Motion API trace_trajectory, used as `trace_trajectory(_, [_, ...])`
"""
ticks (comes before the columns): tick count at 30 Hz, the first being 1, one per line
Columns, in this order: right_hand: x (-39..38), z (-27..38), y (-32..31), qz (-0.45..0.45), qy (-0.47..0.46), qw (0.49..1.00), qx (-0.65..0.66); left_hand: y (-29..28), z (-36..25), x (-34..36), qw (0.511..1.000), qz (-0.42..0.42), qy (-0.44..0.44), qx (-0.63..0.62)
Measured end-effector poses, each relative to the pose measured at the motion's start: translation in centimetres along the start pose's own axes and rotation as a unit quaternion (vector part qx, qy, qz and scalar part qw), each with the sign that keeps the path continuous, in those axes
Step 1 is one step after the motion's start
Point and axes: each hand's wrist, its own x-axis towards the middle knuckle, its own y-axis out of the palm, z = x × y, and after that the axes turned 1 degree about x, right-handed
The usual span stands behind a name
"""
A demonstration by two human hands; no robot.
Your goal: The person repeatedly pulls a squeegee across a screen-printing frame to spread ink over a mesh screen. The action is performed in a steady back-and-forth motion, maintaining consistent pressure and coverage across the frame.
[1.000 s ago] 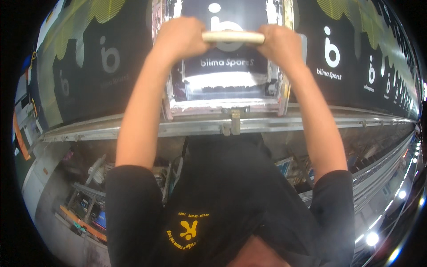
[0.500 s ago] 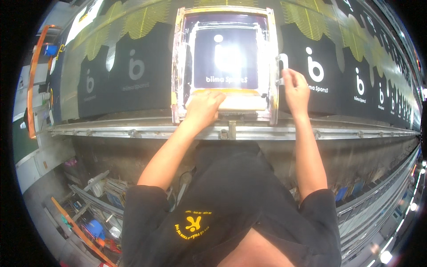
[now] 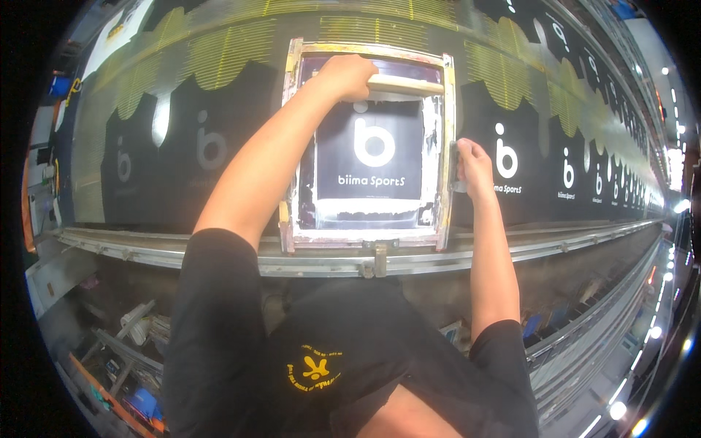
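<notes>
A screen printing frame (image 3: pixel 447 124) lies flat over a dark garment piece, in front of me. My left hand (image 3: pixel 352 77) is closed around the left part of a squeegee (image 3: pixel 409 85), near the frame's far end. Through the mesh (image 3: pixel 343 164) a white round logo with lettering shows on a dark ground. White ink borders the mesh along its sides and near end. My right hand (image 3: pixel 475 168) is closed on the frame's right side, by a small metal fitting (image 3: pixel 459 186); its fingertips are partly hidden.
Dark garment pieces with white logos (image 3: pixel 505 157) line the long table to the right. Fainter prints mark the garment pieces (image 3: pixel 212 146) on the left. A metal rail (image 3: pixel 182 254) runs along the table's near edge, with a clamp (image 3: pixel 380 260) below the frame.
My left hand has pushed the squeegee from the frame's near end to its far end. My right hand stays at the frame's right side. The view has tilted somewhat.
</notes>
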Motion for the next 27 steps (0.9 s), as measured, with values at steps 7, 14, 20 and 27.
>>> trace_trajectory(7, [-1.7, 2.8, 0.8, -0.039, -0.022, 0.999, 0.020, 0.7, -2.5, -3.8, 0.996, -0.074, -0.033, -0.030])
trace_trajectory(14, [-3.3, 5.1, 0.6, -0.027, -0.065, 0.997, 0.017, 12.0, -12.4, -21.2, 0.977, -0.208, -0.026, -0.037])
trace_trajectory(20, [-2.0, 3.2, 1.5, -0.112, -0.204, 0.972, -0.013, 12.3, -15.4, -27.5, 0.970, -0.232, 0.029, -0.065])
trace_trajectory(27, [-5.4, 2.0, 11.3, -0.081, -0.239, 0.965, 0.067, 8.4, -4.9, -33.9, 0.986, -0.145, 0.026, -0.079])
